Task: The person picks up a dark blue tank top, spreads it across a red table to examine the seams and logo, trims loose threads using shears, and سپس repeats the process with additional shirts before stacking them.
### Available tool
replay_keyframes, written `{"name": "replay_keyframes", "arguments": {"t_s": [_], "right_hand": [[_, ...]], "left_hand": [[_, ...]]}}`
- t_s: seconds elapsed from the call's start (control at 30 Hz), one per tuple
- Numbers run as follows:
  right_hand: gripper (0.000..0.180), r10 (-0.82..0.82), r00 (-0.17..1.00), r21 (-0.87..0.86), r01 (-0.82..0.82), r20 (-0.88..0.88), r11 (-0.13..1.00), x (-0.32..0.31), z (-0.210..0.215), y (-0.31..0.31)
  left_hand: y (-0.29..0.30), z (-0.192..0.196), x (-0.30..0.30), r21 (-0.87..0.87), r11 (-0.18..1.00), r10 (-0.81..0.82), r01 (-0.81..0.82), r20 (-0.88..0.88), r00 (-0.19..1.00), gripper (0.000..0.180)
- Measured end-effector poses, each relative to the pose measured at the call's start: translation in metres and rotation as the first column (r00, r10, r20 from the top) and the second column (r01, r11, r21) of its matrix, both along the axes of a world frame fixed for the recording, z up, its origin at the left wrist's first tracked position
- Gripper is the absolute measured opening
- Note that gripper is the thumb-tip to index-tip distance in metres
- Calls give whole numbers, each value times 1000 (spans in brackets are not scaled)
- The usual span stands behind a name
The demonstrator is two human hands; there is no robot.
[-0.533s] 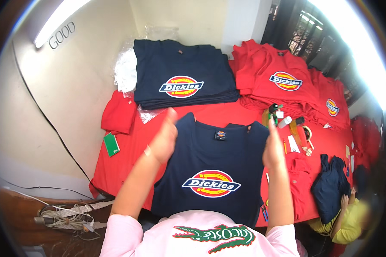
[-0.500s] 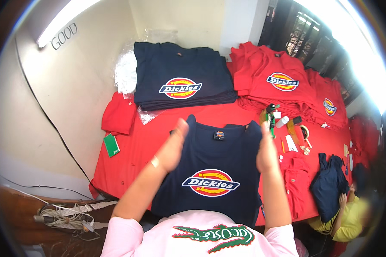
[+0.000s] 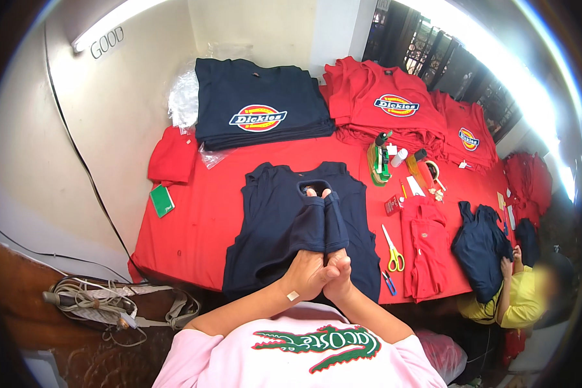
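Note:
A navy sleeveless shirt (image 3: 268, 204) lies in front of me on the red-covered table (image 3: 200, 239), part of it lifted and gathered up. My left hand (image 3: 305, 274) and my right hand (image 3: 339, 270) meet palm to palm at its near side. Their straight fingers run inside two navy bands of the shirt, and fingertips poke out near its neck opening. The fabric hides most of the fingers. The printed front of this shirt is out of sight.
A navy shirt stack (image 3: 262, 94) and red shirt stacks (image 3: 385, 97) stand behind. To the right lie a green tape dispenser (image 3: 379, 165), yellow-handled scissors (image 3: 394, 257) and a folded red garment (image 3: 425, 242). Bundled cable (image 3: 90, 301) is low left. Another person in yellow (image 3: 524, 297) handles dark cloth.
My hands came together from the shirt's two shoulders, drawing its shoulder parts inward and turning the print out of view. The camera view also shifted slightly.

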State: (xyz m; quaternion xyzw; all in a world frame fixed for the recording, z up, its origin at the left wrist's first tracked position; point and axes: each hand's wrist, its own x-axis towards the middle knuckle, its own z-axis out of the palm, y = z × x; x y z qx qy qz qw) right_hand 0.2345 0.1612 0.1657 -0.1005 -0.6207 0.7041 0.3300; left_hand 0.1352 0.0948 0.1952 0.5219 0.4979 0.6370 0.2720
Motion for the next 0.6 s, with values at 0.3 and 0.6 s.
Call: {"name": "replay_keyframes", "arguments": {"t_s": [0.3,0.6], "right_hand": [[111,49,999,-151,-48,0,987,11,-24,-6],[85,38,999,-190,-37,1,981,9,-7,3]], "left_hand": [[-3,-28,7,-48,991,-119,121,45,992,111],[1,-32,10,-30,986,-156,163,165,974,106]]}}
